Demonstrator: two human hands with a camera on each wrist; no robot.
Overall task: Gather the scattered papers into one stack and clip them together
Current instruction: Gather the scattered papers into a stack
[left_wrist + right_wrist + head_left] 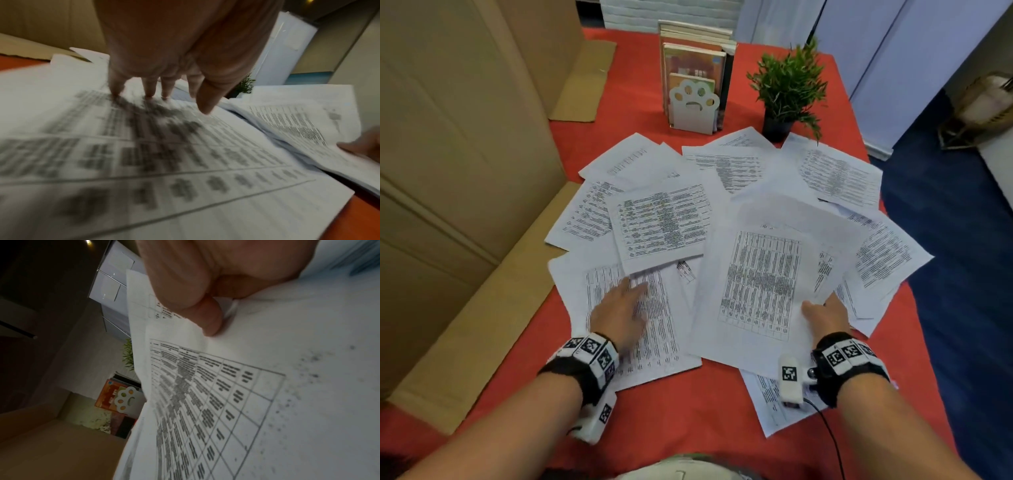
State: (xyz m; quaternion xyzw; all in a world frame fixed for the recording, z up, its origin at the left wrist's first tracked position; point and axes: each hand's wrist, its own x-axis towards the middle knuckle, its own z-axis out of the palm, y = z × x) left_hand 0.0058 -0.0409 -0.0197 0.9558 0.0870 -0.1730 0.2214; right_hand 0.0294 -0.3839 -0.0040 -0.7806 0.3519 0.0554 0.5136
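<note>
Several printed white sheets (664, 226) lie fanned and overlapping across the red tablecloth (705, 411). My left hand (619, 305) rests with straight fingers (117, 87) on a table-printed sheet (640, 325) at the near left; the fingertips touch the paper. My right hand (825, 315) pinches a small bundle of sheets (763, 284) by its near right corner, thumb (209, 318) on top, lifted slightly off the pile. No clip is in view.
An upright row of books in a paw-shaped white bookend (693, 102) stands at the back centre, a small potted plant (787, 89) to its right. Cardboard boxes (448, 154) wall the left side. The table's right edge drops to blue carpet (962, 274).
</note>
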